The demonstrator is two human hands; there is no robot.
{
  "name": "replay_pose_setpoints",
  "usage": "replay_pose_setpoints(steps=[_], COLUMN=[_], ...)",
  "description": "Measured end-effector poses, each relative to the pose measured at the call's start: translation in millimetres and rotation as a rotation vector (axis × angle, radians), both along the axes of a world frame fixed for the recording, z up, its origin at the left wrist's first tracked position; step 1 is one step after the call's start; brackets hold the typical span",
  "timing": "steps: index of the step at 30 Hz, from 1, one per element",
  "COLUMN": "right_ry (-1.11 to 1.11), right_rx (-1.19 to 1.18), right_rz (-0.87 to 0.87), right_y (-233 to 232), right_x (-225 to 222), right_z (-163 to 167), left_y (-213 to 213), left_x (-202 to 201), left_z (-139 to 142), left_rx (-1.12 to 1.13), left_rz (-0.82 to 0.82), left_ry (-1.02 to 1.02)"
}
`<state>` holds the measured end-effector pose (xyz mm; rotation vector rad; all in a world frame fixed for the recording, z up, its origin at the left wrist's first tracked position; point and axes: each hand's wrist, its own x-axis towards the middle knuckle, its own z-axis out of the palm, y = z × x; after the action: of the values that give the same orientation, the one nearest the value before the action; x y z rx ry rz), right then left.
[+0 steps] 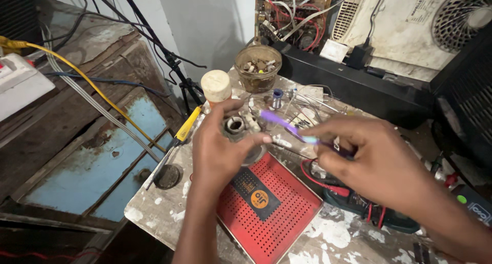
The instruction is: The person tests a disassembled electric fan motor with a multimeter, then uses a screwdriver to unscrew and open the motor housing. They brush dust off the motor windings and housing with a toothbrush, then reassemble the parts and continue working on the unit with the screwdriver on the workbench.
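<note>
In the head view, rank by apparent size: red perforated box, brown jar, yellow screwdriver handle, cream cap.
1. Red box, though nearest the camera.
2. Brown jar.
3. Cream cap and screwdriver handle: too alike to rank.

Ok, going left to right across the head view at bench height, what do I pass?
White switch box → yellow-handled screwdriver → left hand holding a small grey round part → purple tool pinched in the right hand. The red perforated case lies below both hands, so I leave it unplaced.
</note>
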<state>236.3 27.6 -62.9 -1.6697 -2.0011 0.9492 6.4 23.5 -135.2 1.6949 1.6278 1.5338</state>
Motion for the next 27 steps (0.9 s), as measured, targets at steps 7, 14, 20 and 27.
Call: replay_pose_setpoints(steps=[7, 14, 20, 27], right_ry=[0.277, 0.376, 0.079, 0.162], right_rx=[0.530, 0.298, 0.702, 0.585], right_rz=[0.205, 0.218, 0.370, 0.262], right_y=[-8, -9, 7, 20], right_x=[-15, -12, -4, 10], right_z=[-29, -34, -25, -5], left_y=[-1, -2, -6, -10], left_x=[-4, -7, -12, -18], left_z=[-9, -14, -13, -9], left_rx=[0.162, 0.253, 0.234, 0.159], left_rz=[-0.134, -0.286, -0.326, -0.511], left_ry=[-0.262, -0.458, -0.470, -0.556])
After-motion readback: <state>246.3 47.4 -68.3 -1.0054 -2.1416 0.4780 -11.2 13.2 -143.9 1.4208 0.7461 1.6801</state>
